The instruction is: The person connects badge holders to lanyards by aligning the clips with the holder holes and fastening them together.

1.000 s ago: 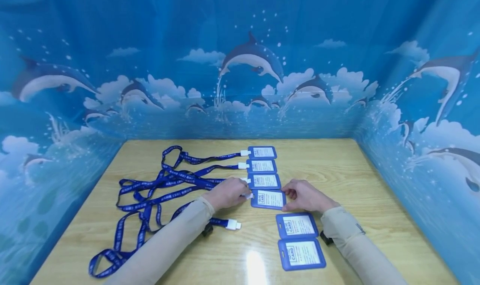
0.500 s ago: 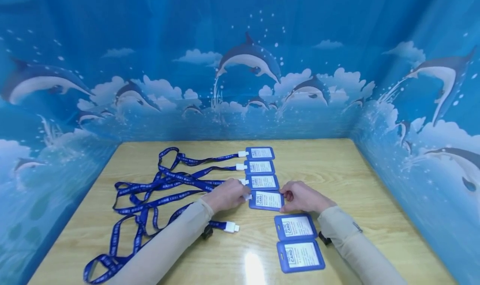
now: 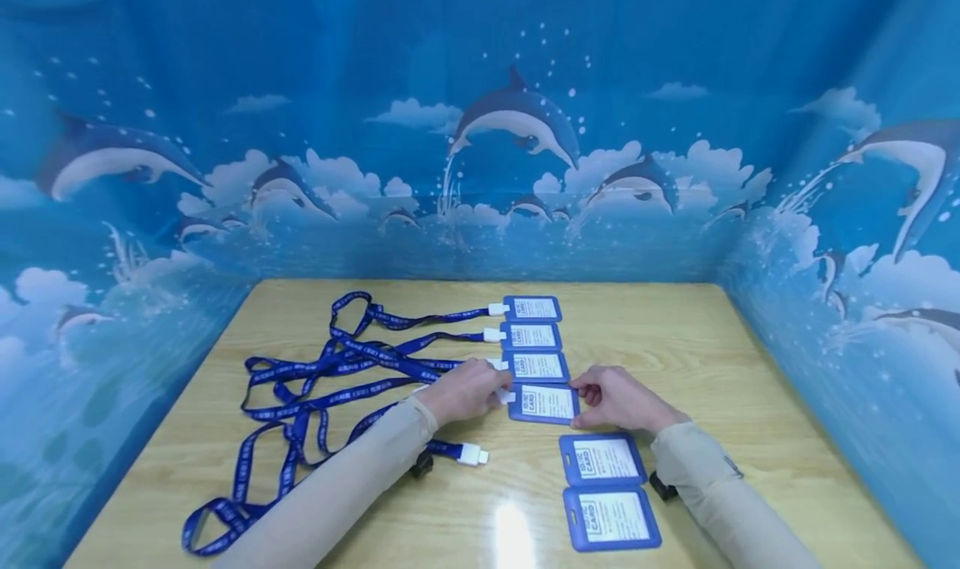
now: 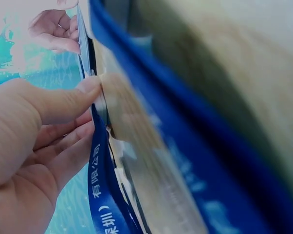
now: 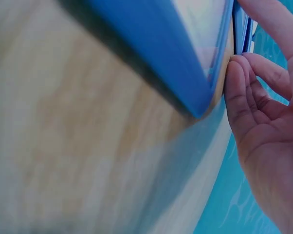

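A blue ID badge holder (image 3: 547,403) with a white card inside lies flat at the lower end of a column of badge holders. At its left edge, my left hand (image 3: 471,390) pinches the white lanyard clip (image 3: 507,397), mostly covered by the fingers. In the left wrist view, thumb and fingers close on the end of the blue lanyard (image 4: 101,190). From the other side, my right hand (image 3: 618,398) grips the holder's right edge between thumb and fingers. The right wrist view shows these fingers (image 5: 236,92) bent at a holder's edge, partly cut off.
Above lie more badge holders, such as the top one (image 3: 533,308), with lanyards joined. Two loose holders, upper (image 3: 603,459) and lower (image 3: 613,519), lie nearer. A lanyard's free white clip (image 3: 472,455) rests below my left hand. Tangled lanyards (image 3: 300,402) spread left; a dolphin-print curtain (image 3: 480,244) surrounds the table.
The head view shifts slightly left and then back right. Both hands stay at the same badge holder, with little visible change in their hold.
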